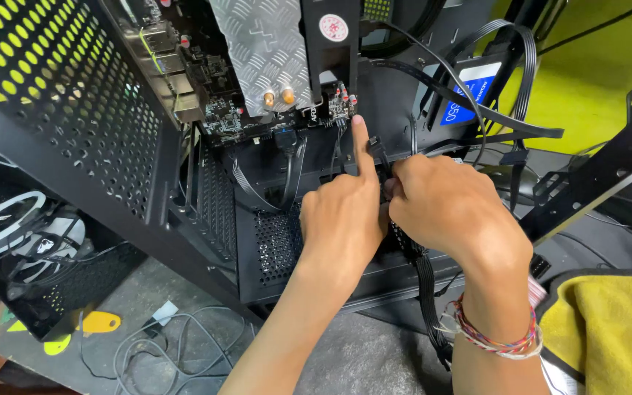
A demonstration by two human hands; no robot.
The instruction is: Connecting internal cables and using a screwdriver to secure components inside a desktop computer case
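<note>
Nearest me, my right hand [451, 208] is pinched shut on a small black connector [376, 146] that juts up past its fingertips, long axis running away from me toward the motherboard [243, 117]. My left hand [341, 219], just left of that grip, holds nothing, forefinger stretched up to the board's lower edge. Beyond the grip, the open black computer case [74, 146] contains the board, a ribbed metal cooler [261, 51] and black cables [477, 110].
</note>
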